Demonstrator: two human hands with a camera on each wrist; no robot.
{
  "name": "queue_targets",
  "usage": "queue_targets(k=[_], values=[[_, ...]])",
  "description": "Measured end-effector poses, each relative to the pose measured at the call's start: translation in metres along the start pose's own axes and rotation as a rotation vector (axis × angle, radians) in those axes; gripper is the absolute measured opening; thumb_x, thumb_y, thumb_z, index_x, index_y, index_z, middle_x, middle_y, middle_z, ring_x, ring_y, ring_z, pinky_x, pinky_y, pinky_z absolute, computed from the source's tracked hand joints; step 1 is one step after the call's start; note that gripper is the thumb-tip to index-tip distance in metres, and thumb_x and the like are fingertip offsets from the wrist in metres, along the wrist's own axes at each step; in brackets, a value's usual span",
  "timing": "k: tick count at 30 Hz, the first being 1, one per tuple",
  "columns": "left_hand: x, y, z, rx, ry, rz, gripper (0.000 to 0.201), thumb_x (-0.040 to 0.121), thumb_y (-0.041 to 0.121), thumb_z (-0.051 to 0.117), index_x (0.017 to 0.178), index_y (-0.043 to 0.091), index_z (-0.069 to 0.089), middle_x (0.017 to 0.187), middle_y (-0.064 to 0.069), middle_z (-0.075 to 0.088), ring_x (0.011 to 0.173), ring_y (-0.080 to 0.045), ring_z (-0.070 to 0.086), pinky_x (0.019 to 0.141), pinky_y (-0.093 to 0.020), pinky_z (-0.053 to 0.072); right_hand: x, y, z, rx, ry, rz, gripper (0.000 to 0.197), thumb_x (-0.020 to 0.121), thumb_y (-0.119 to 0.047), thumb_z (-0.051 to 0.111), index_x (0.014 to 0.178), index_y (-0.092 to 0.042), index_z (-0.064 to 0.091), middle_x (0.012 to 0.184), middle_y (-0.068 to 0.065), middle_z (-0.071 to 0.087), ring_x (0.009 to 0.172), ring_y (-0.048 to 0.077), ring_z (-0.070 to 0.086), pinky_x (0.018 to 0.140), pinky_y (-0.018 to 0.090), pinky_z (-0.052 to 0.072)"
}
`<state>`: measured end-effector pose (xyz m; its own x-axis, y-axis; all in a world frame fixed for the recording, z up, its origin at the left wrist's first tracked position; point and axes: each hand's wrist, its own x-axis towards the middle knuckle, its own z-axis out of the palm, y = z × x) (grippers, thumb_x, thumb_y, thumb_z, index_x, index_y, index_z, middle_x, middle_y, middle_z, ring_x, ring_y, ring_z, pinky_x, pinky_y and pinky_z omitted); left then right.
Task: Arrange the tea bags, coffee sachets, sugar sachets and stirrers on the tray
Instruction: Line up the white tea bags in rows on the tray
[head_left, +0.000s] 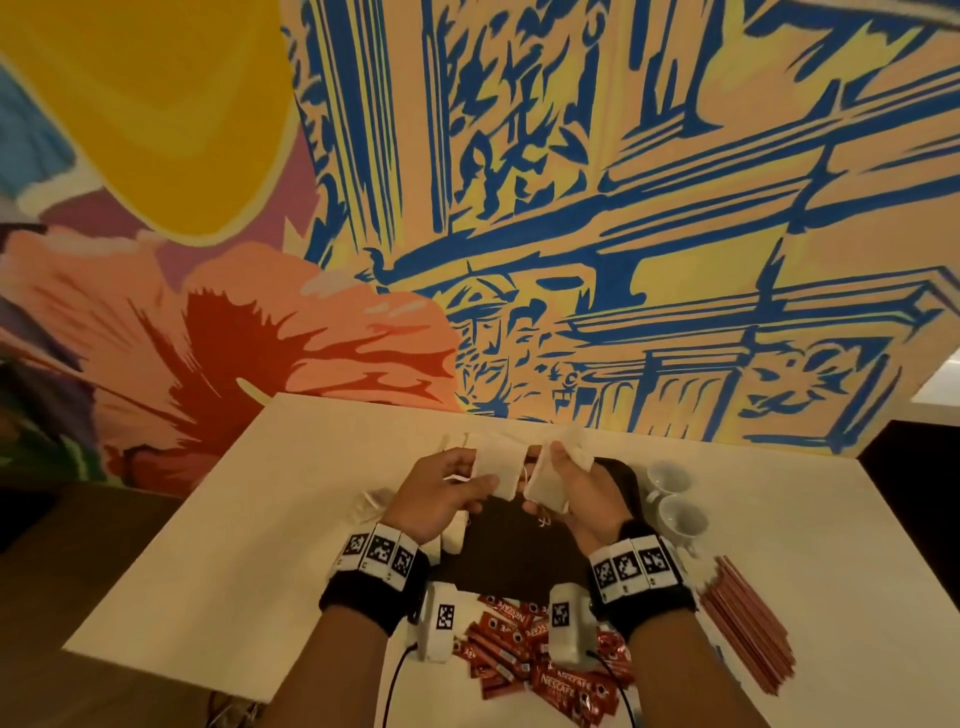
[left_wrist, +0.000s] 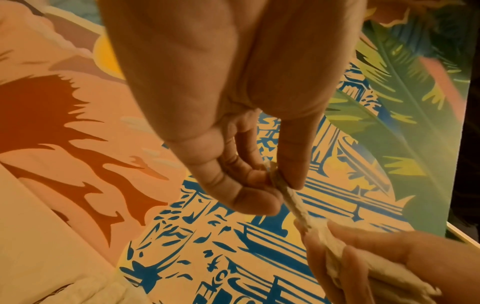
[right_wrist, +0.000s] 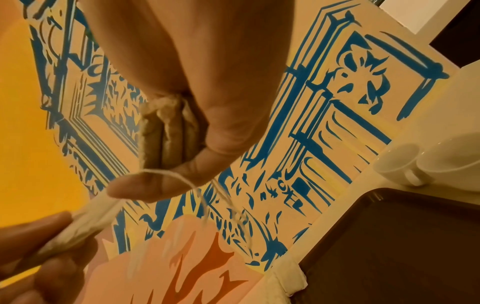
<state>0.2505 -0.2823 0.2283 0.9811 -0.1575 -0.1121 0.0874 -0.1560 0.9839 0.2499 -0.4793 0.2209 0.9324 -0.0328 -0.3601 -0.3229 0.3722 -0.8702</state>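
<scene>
Both forearms reach up from the bottom of the frame; the left hand (head_left: 441, 493) and right hand (head_left: 582, 493) meet at centre, fingers curled, pinching.

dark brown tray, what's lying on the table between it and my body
In the head view, a pile of red coffee sachets lies on the white table, near the dark brown tray.

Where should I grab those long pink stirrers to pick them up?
Probably around the middle of the stirrers, coming from above, fingers across the bundle. They lie flat and side by side on the table, right of the tray, so a middle pinch keeps them together and balanced.
</scene>
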Motion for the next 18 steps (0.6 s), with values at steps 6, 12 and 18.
queue_targets(k=[6, 12, 18], values=[[-0.012, 0.004, -0.013, -0.072, 0.104, 0.033, 0.019, 0.091, 0.009, 0.071, 0.109, 0.004, 0.072, 0.095, -0.014, 0.069, 0.071, -0.014, 0.066, 0.064, -0.021, 0.054, 0.003, -0.008, -0.016, 0.089, 0.066, -0.051, 0.025, 0.107, -0.024, 0.048, 0.127, -0.013, 0.06, 0.111, 0.019, 0.074, 0.101, 0.034, 0.072, 0.08, 0.048, 0.061], [-0.019, 0.001, -0.024, -0.23, 0.18, 0.028, 0.018, 0.088, 0.007, 0.073, 0.105, 0.001, 0.071, 0.091, -0.016, 0.065, 0.077, -0.024, 0.062, 0.073, -0.032, 0.058, 0.004, -0.013, -0.041, 0.094, 0.082, -0.068, 0.031, 0.108, -0.022, 0.045, 0.137, -0.017, 0.054, 0.122, 0.014, 0.07, 0.107, 0.03, 0.07, 0.097, 0.053, 0.053], [-0.03, 0.004, -0.02, -0.298, 0.2, 0.035, 0.016, 0.088, 0.002, 0.071, 0.103, -0.001, 0.069, 0.09, -0.017, 0.069, 0.081, -0.026, 0.063, 0.076, -0.031, 0.059, -0.003, -0.012, -0.044, 0.102, 0.088, -0.1, 0.025, 0.103, -0.008, 0.055, 0.127, -0.007, 0.059, 0.119, 0.014, 0.069, 0.098, 0.027, 0.069, 0.073, 0.04, 0.057]])
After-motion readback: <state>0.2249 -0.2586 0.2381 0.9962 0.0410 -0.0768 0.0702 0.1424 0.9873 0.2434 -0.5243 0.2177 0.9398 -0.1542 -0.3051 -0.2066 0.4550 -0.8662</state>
